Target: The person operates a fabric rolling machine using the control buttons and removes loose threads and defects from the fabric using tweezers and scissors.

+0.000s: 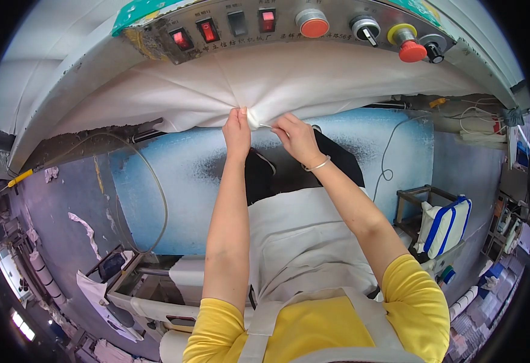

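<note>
A wide white cloth (313, 72) hangs from the machine, its folds drawn together toward one bunched knob. My left hand (236, 133) is closed on the cloth at the left side of this white bunch (253, 118). Just to the right, the fingers of my right hand (295, 136) pinch a thin, pale, slender thing (265, 126) that reaches to the bunch. Whether it is a thread or a small tool, I cannot tell. A bracelet (318, 163) circles my right wrist.
Above the cloth runs a metal control panel (283, 27) with lit red switches, knobs and a red stop button (412, 51). A blue mat (174, 206) lies underfoot, with a cable (386, 145) across it. A metal-framed cart (150, 296) stands behind at left.
</note>
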Available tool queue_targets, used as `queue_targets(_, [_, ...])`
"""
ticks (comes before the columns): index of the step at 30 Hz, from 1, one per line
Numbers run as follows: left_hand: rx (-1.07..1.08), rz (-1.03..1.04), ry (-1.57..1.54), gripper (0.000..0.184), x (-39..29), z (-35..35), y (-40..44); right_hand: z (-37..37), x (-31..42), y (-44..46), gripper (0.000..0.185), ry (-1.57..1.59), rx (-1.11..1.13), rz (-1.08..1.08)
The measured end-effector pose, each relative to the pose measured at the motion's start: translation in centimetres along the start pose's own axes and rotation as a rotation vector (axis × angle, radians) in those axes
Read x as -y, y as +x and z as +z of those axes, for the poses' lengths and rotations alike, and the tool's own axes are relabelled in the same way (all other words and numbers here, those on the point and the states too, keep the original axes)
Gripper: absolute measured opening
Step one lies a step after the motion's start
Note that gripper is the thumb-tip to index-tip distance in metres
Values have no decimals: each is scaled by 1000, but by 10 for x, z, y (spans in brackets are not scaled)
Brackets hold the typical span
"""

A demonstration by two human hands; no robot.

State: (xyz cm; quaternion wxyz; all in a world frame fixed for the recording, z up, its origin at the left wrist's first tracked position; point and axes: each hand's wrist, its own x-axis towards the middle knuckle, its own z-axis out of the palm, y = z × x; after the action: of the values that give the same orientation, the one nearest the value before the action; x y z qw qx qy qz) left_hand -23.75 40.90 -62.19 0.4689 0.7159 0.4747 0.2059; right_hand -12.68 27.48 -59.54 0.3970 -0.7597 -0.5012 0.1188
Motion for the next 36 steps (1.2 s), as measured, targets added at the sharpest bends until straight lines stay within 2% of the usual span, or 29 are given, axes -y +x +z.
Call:
queue_targets(6, [10, -9, 0, 35, -3, -1, 1, 3, 1, 4, 8, 66, -87, 1])
queue_targets(9, [22, -19, 4, 35, -3, -2, 0, 8, -3, 10, 7, -33, -31, -27])
queue_targets(36, [25, -42, -63, 37, -2, -1, -3, 0, -4, -4, 7, 4, -13, -4])
